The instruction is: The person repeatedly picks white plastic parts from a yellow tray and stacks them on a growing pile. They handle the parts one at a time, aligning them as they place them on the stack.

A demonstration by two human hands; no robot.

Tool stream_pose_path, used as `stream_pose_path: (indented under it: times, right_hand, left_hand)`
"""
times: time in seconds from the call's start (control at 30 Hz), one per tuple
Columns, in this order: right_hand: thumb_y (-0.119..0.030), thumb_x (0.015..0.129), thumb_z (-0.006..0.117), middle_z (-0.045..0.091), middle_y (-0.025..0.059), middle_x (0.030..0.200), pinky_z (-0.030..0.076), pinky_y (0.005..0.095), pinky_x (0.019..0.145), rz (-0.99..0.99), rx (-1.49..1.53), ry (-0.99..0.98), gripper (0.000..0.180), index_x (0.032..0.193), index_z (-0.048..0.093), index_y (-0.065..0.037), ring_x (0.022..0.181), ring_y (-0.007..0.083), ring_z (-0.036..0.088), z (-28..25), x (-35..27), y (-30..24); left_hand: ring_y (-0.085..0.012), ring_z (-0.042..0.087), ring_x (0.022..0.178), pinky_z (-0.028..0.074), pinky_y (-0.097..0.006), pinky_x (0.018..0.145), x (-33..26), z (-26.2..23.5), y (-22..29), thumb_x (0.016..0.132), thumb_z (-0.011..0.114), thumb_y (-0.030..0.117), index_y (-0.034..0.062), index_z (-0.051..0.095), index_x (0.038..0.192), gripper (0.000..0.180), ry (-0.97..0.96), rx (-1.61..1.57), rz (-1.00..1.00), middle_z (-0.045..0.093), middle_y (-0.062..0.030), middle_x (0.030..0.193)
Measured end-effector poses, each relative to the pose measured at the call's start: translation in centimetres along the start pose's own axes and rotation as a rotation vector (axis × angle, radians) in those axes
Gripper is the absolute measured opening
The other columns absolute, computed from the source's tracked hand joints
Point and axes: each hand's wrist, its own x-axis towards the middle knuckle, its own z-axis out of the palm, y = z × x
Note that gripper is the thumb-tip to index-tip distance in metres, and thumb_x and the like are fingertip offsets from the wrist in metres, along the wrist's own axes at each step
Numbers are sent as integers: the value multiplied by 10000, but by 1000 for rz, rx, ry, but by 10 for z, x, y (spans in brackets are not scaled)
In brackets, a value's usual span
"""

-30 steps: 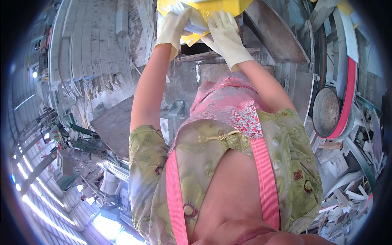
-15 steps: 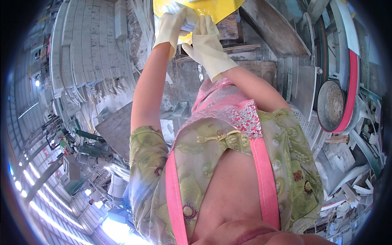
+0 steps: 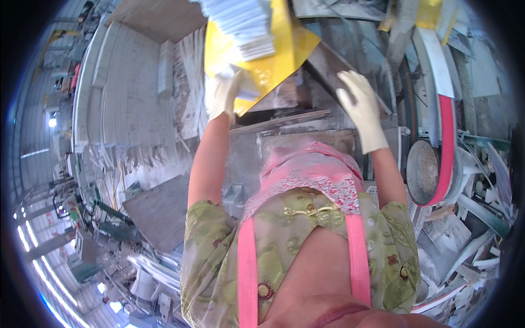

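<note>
Dial centred on my apron [image 3: 311, 175], one, pink, nearest. Right hand [image 3: 359, 104], gloved, at one o'clock: grip released, fingers spread, nothing held; I judge it free to steady the far edge. Left hand [image 3: 223, 93], gloved, between ten and eleven: grip closed, as far as blur lets me tell, on one pale piece [image 3: 249, 86], located at eleven over the near corner of the yellow sheet [image 3: 280, 68]. Best handled level, I judge, with light finger pressure, clear of the sheet's edge. Farther, at eleven: pale strips [image 3: 240, 30], stacked, ends uneven; I would square them gently from both sides.
</note>
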Motion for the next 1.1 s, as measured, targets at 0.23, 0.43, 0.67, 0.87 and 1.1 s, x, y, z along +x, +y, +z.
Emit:
stream_pose_path:
  times: [0.23, 0.43, 0.67, 0.87, 1.1]
  right_hand:
    - [-173, 995, 630, 705, 190, 1239, 497, 388, 1032, 534, -138, 200, 288, 1221, 726, -22, 1188, 325, 666, -201, -87, 160]
    - [-241, 985, 641, 624, 199, 1395, 425, 414, 1118, 495, -277, 68, 438, 1367, 631, -27, 1312, 339, 577, -264, -107, 199]
    - [-254, 898, 722, 482, 164, 1552, 311, 419, 1215, 289, -662, -211, 714, 1514, 445, -21, 1453, 301, 423, -251, -71, 233]
    - [-221, 924, 657, 450, 137, 1575, 299, 443, 1227, 282, -1046, -272, 712, 1551, 376, -33, 1498, 275, 360, -212, -19, 266]
    - [-273, 986, 572, 608, 163, 1396, 415, 370, 1145, 510, -775, -319, 500, 1399, 508, 0, 1339, 273, 560, -221, 2, 276]
  left_hand:
    - [-262, 696, 1049, 576, -354, 837, 11, 10, -11, 807, 801, 424, -95, 458, 1393, 855, 53, -29, 21, 642, -235, 1230]
    - [-211, 708, 969, 558, -360, 887, 13, 13, -10, 889, 734, 197, -2, 684, 1219, 388, -43, -261, -9, 724, -111, 1095]
    - [-228, 549, 1298, 402, -373, 1128, -37, 14, 36, 908, 678, 342, 47, 418, 1514, 723, -69, -218, -91, 543, -101, 1423]
    - [-226, 551, 1288, 404, -373, 1123, -38, 18, 42, 901, 686, 349, 47, 429, 1500, 718, -40, -207, -113, 545, -98, 1413]
    - [-232, 571, 1251, 424, -376, 1091, -14, 13, 16, 893, 713, 366, 45, 449, 1478, 719, -42, -224, -93, 575, -109, 1372]
